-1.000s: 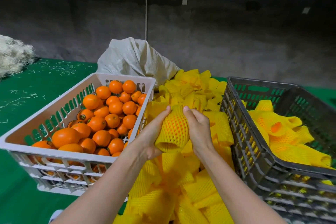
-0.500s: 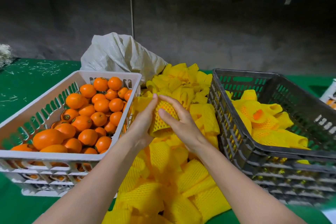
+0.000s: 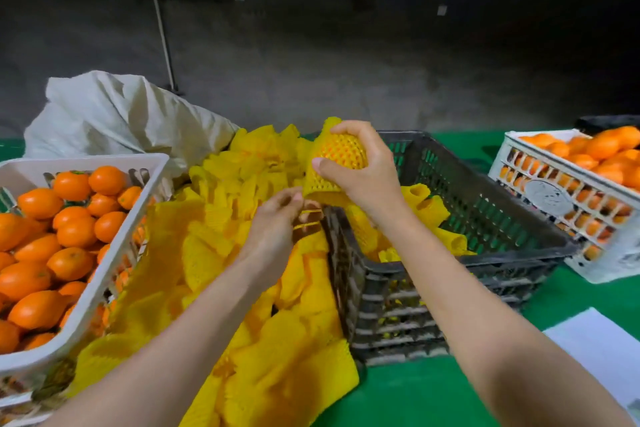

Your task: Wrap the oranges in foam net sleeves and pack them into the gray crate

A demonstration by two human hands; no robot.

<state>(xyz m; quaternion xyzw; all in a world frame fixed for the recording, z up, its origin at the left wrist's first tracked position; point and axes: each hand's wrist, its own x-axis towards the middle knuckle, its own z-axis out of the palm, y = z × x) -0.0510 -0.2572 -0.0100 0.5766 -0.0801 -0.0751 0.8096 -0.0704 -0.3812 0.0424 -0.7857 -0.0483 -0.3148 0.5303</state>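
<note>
Tabletop (image 3: 415,399), green, carried from left to right a white crate (image 3: 114,253) of bare oranges (image 3: 69,218), a loose heap of yellow sleeves (image 3: 221,253), and the gray crate (image 3: 485,253), whose floor already held several wrapped fruit (image 3: 426,204). A pale sack (image 3: 114,114) lay behind the heap. A second crate (image 3: 554,204) of fruit stood well apart at far right, and a white sheet (image 3: 602,350) lay at the near right edge.

Of the two hands, the right hand (image 3: 360,180) was raised above the gray crate's left rim. Its fingers curled over the top of one orange (image 3: 341,152) and its thumb pressed the near side, a full grip. The orange sat inside a sleeve (image 3: 320,189) whose long axis stood roughly upright, leaning a little left. The fruit filled the upper part and the slack open end hung below it.

The left hand (image 3: 277,229) was lower and to the left, over the heap, with its fingertips bunched at that hanging end. Motion blur hid whether they pinched the net or merely touched it.

The crate's interior lay directly right of and below the held orange. The right hand was the nearer one, and the likely next move was a short drop rightward over the rim.
</note>
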